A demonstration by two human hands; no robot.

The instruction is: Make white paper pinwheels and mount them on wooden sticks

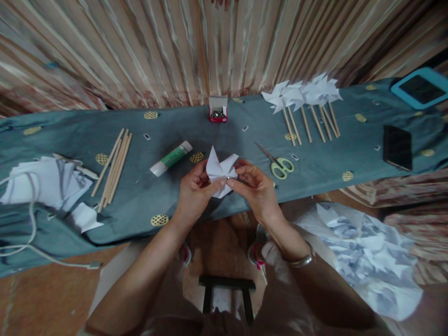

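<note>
The fingers of the left hand (193, 192) and right hand (261, 192) are drawn nearly closed, pinching a white paper pinwheel (221, 170) from both sides, just above the near edge of the teal tablecloth (189, 126). Its pointed blades flare outward, one rising tallest at the upper left, and a small shiny spot (228, 178) (too small to make out clearly) shows at the thumb tips. Beyond the pinwheel, a red-and-white box (218, 120) stands with its lid raised, small shiny metal pieces (219, 114) heaped inside. A green-and-white tube (171, 158) lies slantwise at the left; green-handled scissors (281, 168) lie at the right. Farther out, below the cloth's edge at the right, a pale plastic bag (395, 301) holds a mass of pointed white paper pieces (367, 247).
</note>
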